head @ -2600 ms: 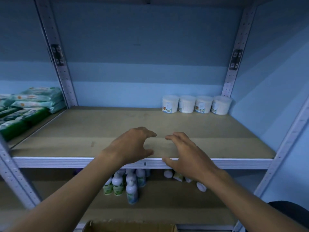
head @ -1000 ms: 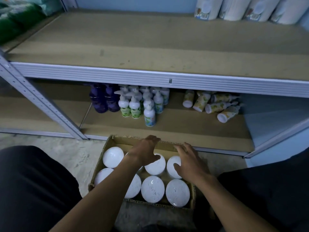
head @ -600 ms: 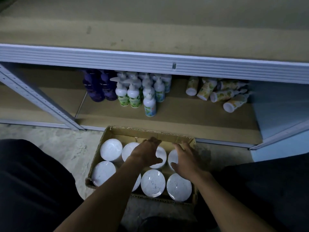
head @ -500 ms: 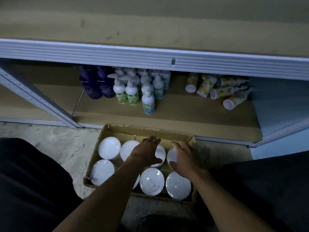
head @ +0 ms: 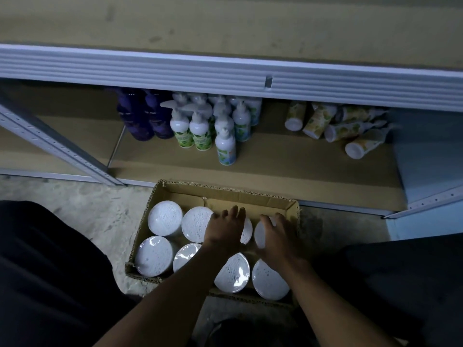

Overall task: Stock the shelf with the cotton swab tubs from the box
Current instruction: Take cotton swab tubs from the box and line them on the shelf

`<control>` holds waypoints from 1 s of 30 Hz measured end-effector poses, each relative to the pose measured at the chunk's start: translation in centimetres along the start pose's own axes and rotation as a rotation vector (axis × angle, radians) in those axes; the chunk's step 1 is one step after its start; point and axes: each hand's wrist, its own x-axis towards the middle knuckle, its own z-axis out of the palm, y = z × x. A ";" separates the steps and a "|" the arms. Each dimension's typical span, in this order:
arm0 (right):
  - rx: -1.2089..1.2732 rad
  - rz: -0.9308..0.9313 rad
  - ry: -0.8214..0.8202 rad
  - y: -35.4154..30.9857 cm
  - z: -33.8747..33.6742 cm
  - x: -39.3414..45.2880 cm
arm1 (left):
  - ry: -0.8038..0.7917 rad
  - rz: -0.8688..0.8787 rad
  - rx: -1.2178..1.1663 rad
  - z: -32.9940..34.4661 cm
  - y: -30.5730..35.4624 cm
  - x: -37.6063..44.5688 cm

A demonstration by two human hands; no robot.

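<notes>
An open cardboard box (head: 226, 195) sits on the concrete floor (head: 82, 209), right in front of the lowest shelf board (head: 288, 169), and everything else is placed from it. Inside the box stand the cotton swab tubs, seen from above as round white lids in two rows. In the row nearer the person, four lids show: one at the left corner (head: 153, 255), a glossier one beside it (head: 185, 256), then two more (head: 233, 272) and (head: 269, 281) toward the right side. In the far row, the leftmost tub (head: 165, 217) and its neighbour (head: 196, 224) are uncovered.

The left hand (head: 224, 230) lies over the third tub of the far row (head: 246, 231), fingers spread and draped across its lid; whether this grip has closed on the tub's sides cannot be told (the hand hides them). The right hand (head: 278, 237) is over the fourth tub of that row (head: 260, 234), at the box's right wall, with fingers curled around its far edge and the thumb on the near side, so its grip looks wrapped on the tub.

Beyond the box, on the lowest shelf board, stand two purple bottles (head: 145, 116), a cluster of white pump bottles with green labels (head: 213, 123), and, further right, several yellow-patterned bottles lying on their sides (head: 343, 128). Above the box runs the ribbed white edge of the upper shelf (head: 175, 71), its brown board bare in the part shown. Dark clothing (head: 45, 271) flanks the box on both sides.
</notes>
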 end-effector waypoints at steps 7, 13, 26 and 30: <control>-0.001 0.011 0.016 0.2 0.1 0.2 | 0.011 -0.011 -0.027 0.0 0.2 0.1; -0.012 0.018 0.038 -0.1 -0.6 0.4 | -0.006 -0.015 -0.112 -1.1 0.2 -0.2; -0.021 -0.030 0.025 -2.5 -8.2 -4.6 | 0.112 0.027 -0.098 -6.2 -0.1 -4.2; 0.010 -0.072 0.088 -3.2 -10.5 -6.7 | 0.176 0.032 -0.075 -7.9 0.3 -6.1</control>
